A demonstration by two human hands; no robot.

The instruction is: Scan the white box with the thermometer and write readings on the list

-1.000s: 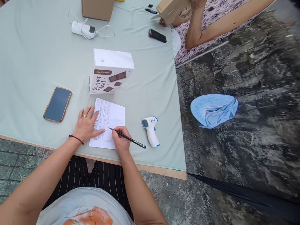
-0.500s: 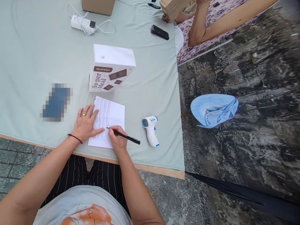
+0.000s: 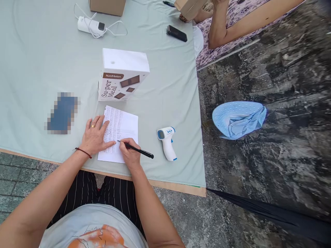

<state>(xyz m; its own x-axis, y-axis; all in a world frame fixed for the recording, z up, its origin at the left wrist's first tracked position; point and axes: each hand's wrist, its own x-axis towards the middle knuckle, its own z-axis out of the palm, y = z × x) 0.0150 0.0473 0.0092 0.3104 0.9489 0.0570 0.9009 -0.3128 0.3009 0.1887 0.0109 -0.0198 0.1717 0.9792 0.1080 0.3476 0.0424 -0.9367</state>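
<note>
My left hand (image 3: 96,134) lies flat with its fingers spread, across the left edge of a printed paper sheet (image 3: 129,124) on the cloth-covered table. In my right hand (image 3: 130,154) is a black pen (image 3: 141,150), pinched near its tip, which rests at the paper by my left thumb. Rows of small dark print fill the sheet's left half. Just beyond the paper stands a white Su-per Meal box (image 3: 124,75). A white and blue infrared thermometer (image 3: 167,143) lies to the right of my right hand.
A pixelated dark blue rectangle (image 3: 62,113) lies left of my left hand. Farther back are a white device with a cable (image 3: 90,27), a cardboard box (image 3: 107,6) and a black case (image 3: 177,33). Another person's arm (image 3: 219,26) is at the far right. A blue hat (image 3: 238,119) lies beyond the table.
The view has shifted very slightly. Both hands and the pen stay almost in place on the paper. The other person's carton has moved slightly left.
</note>
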